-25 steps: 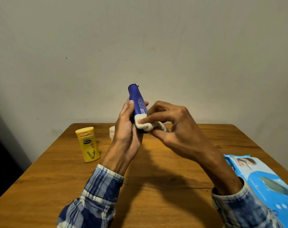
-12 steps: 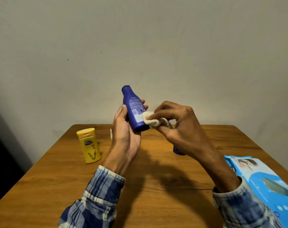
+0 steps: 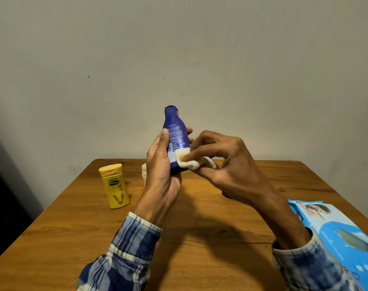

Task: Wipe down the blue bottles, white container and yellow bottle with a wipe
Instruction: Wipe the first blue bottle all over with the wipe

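left hand (image 3: 161,175): raised above the middle of the desk, thumb and fingers curled round the lower body of the blue bottle; the thumb lies along the near side and fingertips show past the far side
blue bottle (image 3: 175,133): held in the air over the desk's far half, close to upright, narrow end uppermost, the printed label turned toward the camera; its wide base sits down in the left palm
right hand (image 3: 227,162): just right of the bottle, fingers bent and clamped on the wipe, forefinger pushing the wad against the bottle's lower right side
wipe (image 3: 191,164): a small bunched white wad, pinched between right forefinger and thumb, touching the bottle just under the label
yellow bottle (image 3: 114,185): stands upright near the desk's far left corner, yellow cap on top, well apart from both hands
white container (image 3: 144,170): stands toward the far edge, between the yellow bottle and the left hand, mostly hidden behind that hand
second blue bottle (image 3: 226,194): only a dark blue sliver shows under the right wrist, seemingly resting on the desk right of centre; its pose cannot be told
wipes pack (image 3: 336,234): light blue, lies flat by the desk's right edge, cut off by the frame
desk (image 3: 199,259): brown wood, its far edge against a plain pale wall (image 3: 199,59)
sleeves (image 3: 126,248): blue and white check, on both forearms
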`<state>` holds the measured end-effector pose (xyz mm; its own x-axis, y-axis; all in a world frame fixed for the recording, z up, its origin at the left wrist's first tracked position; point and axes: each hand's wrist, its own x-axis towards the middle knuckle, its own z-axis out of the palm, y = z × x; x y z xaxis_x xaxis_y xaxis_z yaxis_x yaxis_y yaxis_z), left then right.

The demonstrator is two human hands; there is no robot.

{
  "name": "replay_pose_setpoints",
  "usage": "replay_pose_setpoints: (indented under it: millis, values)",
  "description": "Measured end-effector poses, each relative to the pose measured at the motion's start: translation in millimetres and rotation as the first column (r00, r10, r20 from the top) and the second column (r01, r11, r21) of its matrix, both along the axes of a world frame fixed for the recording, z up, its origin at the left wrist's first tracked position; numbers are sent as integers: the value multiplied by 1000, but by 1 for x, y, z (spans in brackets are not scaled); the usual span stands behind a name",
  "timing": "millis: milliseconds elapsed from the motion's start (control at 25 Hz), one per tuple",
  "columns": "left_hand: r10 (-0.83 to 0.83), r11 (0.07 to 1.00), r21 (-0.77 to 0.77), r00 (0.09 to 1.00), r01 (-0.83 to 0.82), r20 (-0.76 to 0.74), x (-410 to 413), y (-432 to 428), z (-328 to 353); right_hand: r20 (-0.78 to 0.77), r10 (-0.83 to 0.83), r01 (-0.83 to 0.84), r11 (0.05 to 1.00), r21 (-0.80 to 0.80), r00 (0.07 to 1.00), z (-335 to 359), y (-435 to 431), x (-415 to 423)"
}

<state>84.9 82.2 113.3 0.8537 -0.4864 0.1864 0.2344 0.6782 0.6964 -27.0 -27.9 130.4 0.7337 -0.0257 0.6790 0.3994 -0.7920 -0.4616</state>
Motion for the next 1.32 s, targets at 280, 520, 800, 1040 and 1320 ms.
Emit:
replay_pose_setpoints:
  millis: [280, 520, 800, 1040, 1320]
  values:
    - [-52, 994, 104, 984, 34, 171, -13, -3, 1, 117, -147, 140, 988, 60, 982, 1, -3, 0]
    - [-87, 985, 166, 961, 44, 262, -11, 0, 1, 111, -163, 148, 981, 129, 980, 3, -9, -1]
    - [-41, 989, 148, 969, 5, 246, -6, 1, 0, -155, -54, 43, 997, -68, 986, 5, -12, -5]
    - [-185, 953, 289, 927, 88, 328, -14, 1, 1, 230, -221, 152, 947, 284, 948, 6, -12, -3]
    - [-66, 979, 201, 971, 19, 231, -7, 1, -1, -172, -25, 34, 998, 52, 985, 4, -14, -5]
